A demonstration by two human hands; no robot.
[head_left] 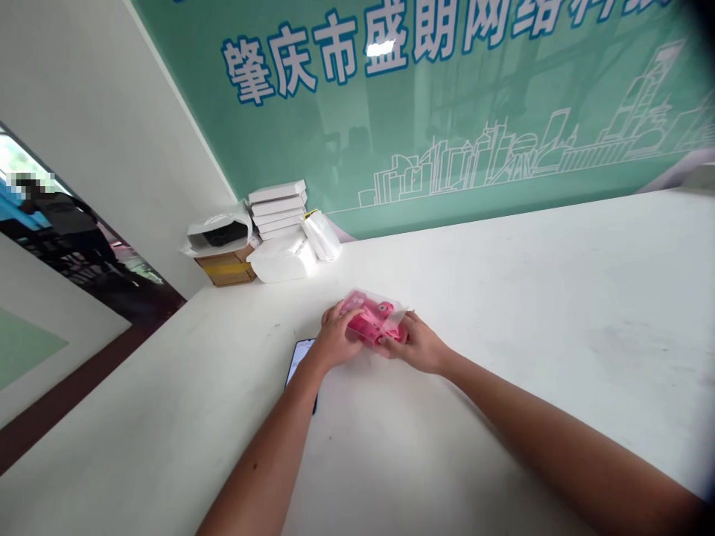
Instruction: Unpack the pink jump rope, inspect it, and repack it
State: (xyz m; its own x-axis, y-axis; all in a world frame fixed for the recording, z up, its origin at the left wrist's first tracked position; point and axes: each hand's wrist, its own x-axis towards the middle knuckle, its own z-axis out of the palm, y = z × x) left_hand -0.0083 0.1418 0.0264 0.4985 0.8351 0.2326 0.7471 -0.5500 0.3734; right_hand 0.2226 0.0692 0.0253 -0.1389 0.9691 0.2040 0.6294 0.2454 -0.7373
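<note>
Between my two hands is a clear plastic bag (375,316) with bright pink contents. A round pink piece with a dark centre shows through the film, but I cannot make out what kind of item it is. My left hand (337,336) grips the bag's left side, fingers curled over the edge. On the right, my right hand (418,342) pinches the other side, thumb at the front. The bag is at the white table (503,298); whether it rests on the top or is lifted slightly I cannot tell. Beside my left forearm lies a phone (299,357) with its screen lit, partly covered by the arm.
At the back left stand a cardboard box (226,269) with a plastic-wrapped black item on it, a stack of flat white boxes (278,207) and white packages (286,257). A green wall panel (335,141) rises behind the table. A person (70,219) stands beyond the doorway.
</note>
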